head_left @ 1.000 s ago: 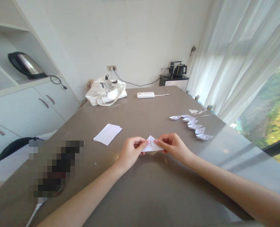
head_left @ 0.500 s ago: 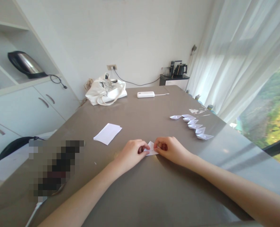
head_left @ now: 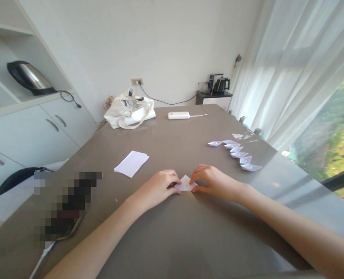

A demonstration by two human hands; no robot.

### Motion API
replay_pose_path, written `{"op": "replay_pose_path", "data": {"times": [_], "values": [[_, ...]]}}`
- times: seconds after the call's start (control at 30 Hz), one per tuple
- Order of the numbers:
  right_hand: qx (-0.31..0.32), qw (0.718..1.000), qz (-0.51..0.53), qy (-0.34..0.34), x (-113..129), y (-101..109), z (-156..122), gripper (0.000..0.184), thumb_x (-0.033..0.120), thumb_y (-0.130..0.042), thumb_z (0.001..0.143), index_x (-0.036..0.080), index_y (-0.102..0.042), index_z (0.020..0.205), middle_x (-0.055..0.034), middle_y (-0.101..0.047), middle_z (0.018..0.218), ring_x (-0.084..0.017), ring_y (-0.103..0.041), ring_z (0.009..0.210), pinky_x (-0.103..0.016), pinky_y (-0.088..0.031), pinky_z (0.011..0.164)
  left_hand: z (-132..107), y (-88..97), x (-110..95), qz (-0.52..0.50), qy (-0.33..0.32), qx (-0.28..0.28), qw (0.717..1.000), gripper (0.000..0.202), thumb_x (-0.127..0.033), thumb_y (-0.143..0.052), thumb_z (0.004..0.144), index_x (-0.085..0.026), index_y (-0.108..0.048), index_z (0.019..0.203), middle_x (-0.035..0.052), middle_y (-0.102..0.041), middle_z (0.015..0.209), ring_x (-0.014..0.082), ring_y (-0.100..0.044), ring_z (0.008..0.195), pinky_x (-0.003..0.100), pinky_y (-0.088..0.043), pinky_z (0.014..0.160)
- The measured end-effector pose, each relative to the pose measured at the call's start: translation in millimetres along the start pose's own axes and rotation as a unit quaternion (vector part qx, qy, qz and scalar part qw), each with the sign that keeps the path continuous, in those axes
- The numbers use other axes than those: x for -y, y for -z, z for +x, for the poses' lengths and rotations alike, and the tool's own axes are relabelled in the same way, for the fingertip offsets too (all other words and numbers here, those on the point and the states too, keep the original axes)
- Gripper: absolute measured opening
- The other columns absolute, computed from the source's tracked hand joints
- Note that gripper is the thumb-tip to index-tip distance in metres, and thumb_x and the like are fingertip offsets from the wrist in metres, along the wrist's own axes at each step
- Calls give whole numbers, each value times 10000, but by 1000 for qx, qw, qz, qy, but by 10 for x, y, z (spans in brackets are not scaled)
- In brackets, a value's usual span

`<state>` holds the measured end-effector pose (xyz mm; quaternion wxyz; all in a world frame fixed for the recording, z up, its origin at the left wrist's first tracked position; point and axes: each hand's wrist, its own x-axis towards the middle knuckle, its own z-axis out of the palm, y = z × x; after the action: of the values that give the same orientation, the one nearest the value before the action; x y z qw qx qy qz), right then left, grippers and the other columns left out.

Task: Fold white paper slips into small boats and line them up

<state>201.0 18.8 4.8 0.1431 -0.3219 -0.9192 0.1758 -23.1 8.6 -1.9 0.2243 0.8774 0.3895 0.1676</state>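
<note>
A small folded piece of white paper [head_left: 186, 183] lies on the brown table near its middle, with a pointed top and a straight lower edge. My left hand [head_left: 160, 186] grips its left corner between thumb and fingers. On the opposite side, my right hand [head_left: 214, 181] has its thumb at the right corner and its fingers on the slanting right edge. A crease runs down the paper's centre. Several folded paper boats [head_left: 239, 154] stand in a slanting row to the right. Beyond my left hand rests a stack of white paper sheets [head_left: 132, 163].
A white handbag [head_left: 131, 112] and a white power bank [head_left: 178, 115] with a short cable lie at the table's far side. Torn paper scraps [head_left: 241, 136] are near the right edge. A blurred-out dark object [head_left: 68, 207] with a white cable lies at left.
My fingers have spread a little apart, the right thumb moving outward to the corner, so more of the folded paper shows. The view has shifted slightly.
</note>
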Motion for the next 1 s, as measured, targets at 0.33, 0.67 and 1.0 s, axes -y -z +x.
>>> {"op": "replay_pose_path", "data": {"times": [0.33, 0.67, 1.0], "values": [[15, 999, -27, 25, 59, 33, -26, 160, 245, -657, 787, 177, -692, 928, -63, -670, 825, -195, -583, 822, -268, -418, 713, -46, 51, -36, -1, -6, 42, 999, 214, -228, -604, 815, -198, -688, 1009, 55, -625, 950, 183, -591, 839, 262, -413, 758], [33, 999, -32, 25, 66, 45, -23, 163, 274, -646, 796, 172, -700, 911, -64, -667, 817, -198, -586, 825, -274, -418, 732, -42, 129, 55, -4, -48, 86, 995, 236, -142, -551, 844, -203, -683, 1030, 52, -637, 987, 169, -602, 899, 245, -420, 804], [33, 999, -27, 11, 79, 62, -28, 195, 289, -674, 777, 167, -690, 928, -65, -670, 861, -196, -588, 832, -274, -420, 729, -25, 147, 105, 43, -105, 76, 991, 224, -218, -497, 899, -221, -713, 839, 25, -667, 931, 146, -592, 880, 234, -410, 800]]}}
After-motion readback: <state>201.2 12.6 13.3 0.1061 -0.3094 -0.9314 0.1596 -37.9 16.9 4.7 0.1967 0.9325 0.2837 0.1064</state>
